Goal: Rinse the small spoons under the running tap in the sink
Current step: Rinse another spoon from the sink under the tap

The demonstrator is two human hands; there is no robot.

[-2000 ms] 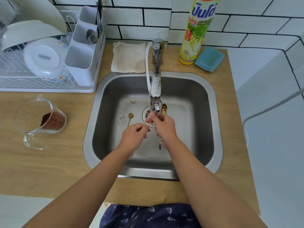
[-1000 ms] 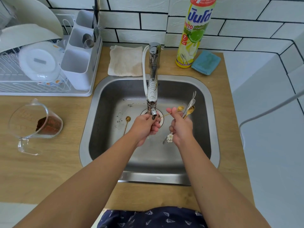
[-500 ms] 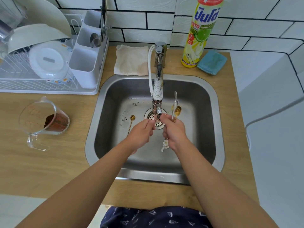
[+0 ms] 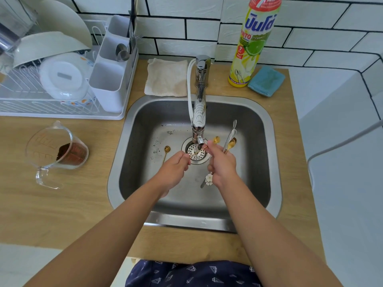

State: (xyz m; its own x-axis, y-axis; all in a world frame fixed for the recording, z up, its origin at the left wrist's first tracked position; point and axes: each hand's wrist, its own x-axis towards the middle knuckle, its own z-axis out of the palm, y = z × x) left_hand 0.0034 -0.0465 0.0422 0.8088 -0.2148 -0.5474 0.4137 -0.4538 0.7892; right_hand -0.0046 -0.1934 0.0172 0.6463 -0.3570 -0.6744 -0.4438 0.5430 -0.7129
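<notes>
My left hand (image 4: 175,168) pinches the handle of a thin gold spoon (image 4: 215,139) that runs up and right beneath the tap spout (image 4: 199,129). Fingertips of my right hand (image 4: 222,164) touch the same spoon near its bowl. That hand also grips a bundle of small spoons (image 4: 230,139), silver and gold, bowls pointing up and a white flower handle end below the palm. One more gold spoon (image 4: 165,152) lies on the floor of the steel sink (image 4: 267,162), left of the drain (image 4: 195,153). I cannot make out the water stream clearly.
A dish rack (image 4: 51,83) with plates and a white cutlery caddy (image 4: 112,65) stands at back left. A glass measuring jug (image 4: 56,150) with brown residue lies on the counter. Behind the sink are a beige cloth (image 4: 166,77), a soap bottle (image 4: 252,42) and a blue sponge (image 4: 266,80).
My hands came together under the spout, then parted slightly. The gold spoon is now stretched between them, and the bundle in my right hand has shifted to the right.
</notes>
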